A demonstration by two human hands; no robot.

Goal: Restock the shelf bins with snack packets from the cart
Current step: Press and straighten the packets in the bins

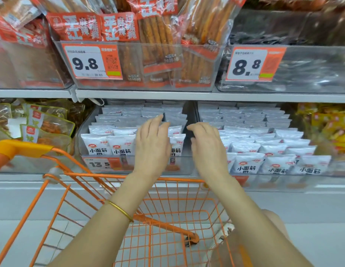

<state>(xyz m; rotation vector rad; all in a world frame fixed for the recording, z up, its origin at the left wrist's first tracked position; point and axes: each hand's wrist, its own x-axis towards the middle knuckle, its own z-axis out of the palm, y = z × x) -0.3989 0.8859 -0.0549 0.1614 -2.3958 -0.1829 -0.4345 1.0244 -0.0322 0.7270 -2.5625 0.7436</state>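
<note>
Two clear shelf bins on the lower shelf hold rows of small white snack packets. The left bin (84,130) carries a 13.5 price tag; the right bin (283,180) sits beside it. My left hand (152,145) reaches over the white packets (110,145) in the left bin, its fingers straight and touching the rows. My right hand (208,149) hovers at the gap between the two bins with fingers curled down, holding nothing that I can see. The orange wire cart (167,214) stands below my arms; its basket shows no packets.
The upper shelf holds clear bins of red spicy-stick bags (158,35) with a 9.8 tag and dark packets (283,31) with an 8.8 tag. Clear-and-green packets (46,122) lie left of the white ones, yellow packets (329,128) to the right. The cart handle (19,147) is at left.
</note>
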